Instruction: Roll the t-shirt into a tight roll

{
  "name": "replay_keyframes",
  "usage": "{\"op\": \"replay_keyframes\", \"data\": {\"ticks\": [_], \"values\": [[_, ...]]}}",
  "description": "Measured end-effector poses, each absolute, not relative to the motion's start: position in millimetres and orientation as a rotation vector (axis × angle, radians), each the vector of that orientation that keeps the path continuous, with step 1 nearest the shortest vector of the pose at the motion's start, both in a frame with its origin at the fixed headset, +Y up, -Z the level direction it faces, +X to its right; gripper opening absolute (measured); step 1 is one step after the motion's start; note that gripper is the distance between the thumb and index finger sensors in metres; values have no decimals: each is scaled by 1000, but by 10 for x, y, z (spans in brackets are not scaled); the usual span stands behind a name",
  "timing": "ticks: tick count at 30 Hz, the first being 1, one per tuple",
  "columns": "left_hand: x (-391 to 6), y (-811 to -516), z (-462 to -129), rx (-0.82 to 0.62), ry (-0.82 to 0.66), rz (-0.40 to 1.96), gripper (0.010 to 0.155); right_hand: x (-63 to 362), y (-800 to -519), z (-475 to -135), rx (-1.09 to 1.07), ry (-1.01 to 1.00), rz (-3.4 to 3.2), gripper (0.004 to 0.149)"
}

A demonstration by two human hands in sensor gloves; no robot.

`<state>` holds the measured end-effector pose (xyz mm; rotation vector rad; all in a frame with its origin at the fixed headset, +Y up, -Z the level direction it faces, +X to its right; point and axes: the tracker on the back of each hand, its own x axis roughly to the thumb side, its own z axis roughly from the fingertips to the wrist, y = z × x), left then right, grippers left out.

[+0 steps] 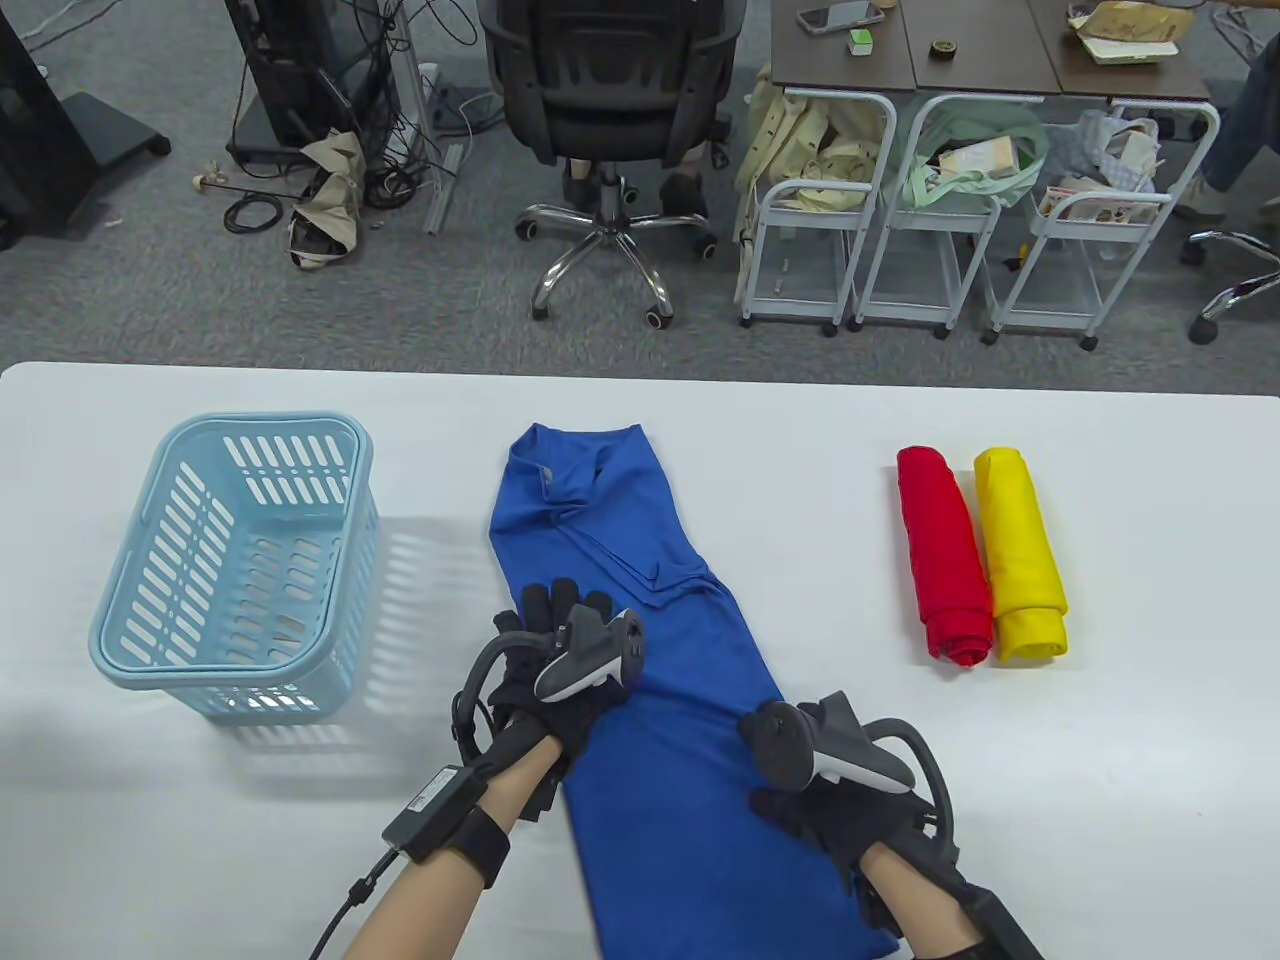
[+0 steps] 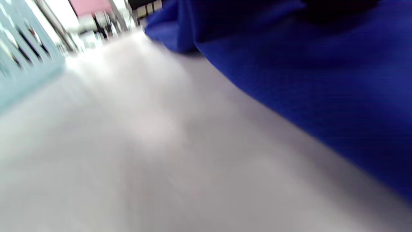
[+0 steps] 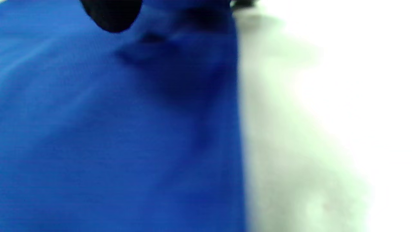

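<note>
Right hand [image 1: 835, 800]: lying nearest the camera, at about 5 o'clock on the table, resting on the near right part of the shirt; the tracker is covering the fingers, so I cannot tell whether they are flat or pinching cloth.
Left hand [image 1: 555, 665]: sitting a little farther in, at about 6 o'clock, fingers stretched out and pressing flat on the shirt's left edge, gripping nothing.
Blue t-shirt [image 1: 660, 720]: lying folded into one long narrow strip on the white table [image 1: 1100, 760], its hem running off the near edge and its collar pointing to 12 o'clock, tilted slightly toward 11.
Key relation: the long axis is running away from the person, with both hands sitting on the near half, one on each long edge; the hem end is lying closest to the right hand, so a roll would probably be starting there and travelling toward the collar.
Wrist views: both are showing blurred blue cloth beside bare table, nothing more.
Progress: no roll is showing in the blue shirt yet; this is looking like smoothing before rolling.
Count, shirts: one blue strip, plus a red roll [image 1: 943, 555] and a yellow roll [image 1: 1020, 555] lying touching side by side at 2 o'clock.
Count, baskets: one light-blue basket [image 1: 235, 565] standing at 9 o'clock, well apart from the shirt.
</note>
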<state>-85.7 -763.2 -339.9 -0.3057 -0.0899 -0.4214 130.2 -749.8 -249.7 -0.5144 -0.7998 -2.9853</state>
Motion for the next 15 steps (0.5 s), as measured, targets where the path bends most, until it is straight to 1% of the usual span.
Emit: {"op": "replay_keyframes", "data": {"ticks": [1,3,4,5,6,7,8,10,12,15], "values": [[-827,-7616,-3334,-278,-120,-503,85,1273,-7465,-2466,-538,-776,-2986,70],[-819,-7620,-3205,-274,-198,-537,81,1234,-7441,-2426,-552,-739,-2973,68],[-841,-7633,-3152,-341,-248,-469,80,1224,-7453,-2424,-555,-738,-2966,68],[-880,-7682,-3107,-456,-305,-330,80,1218,-7483,-2436,-545,-750,-2962,69],[-904,-7729,-3086,-536,-322,-239,80,1217,-7510,-2450,-539,-764,-2960,71],[-926,-7836,-3054,-642,-314,-135,82,1216,-7549,-2469,-536,-793,-2957,72],[-930,-7898,-3020,-701,-298,-110,83,1219,-7583,-2484,-540,-821,-2956,73],[-944,-7920,-2961,-663,-355,-192,83,1235,-7635,-2499,-539,-872,-2958,73],[-926,-7921,-2863,-675,-369,-231,84,1251,-7637,-2499,-539,-878,-2965,72],[-893,-7924,-2727,-658,-379,-259,84,1227,-7512,-2459,-563,-821,-2996,70]]}}
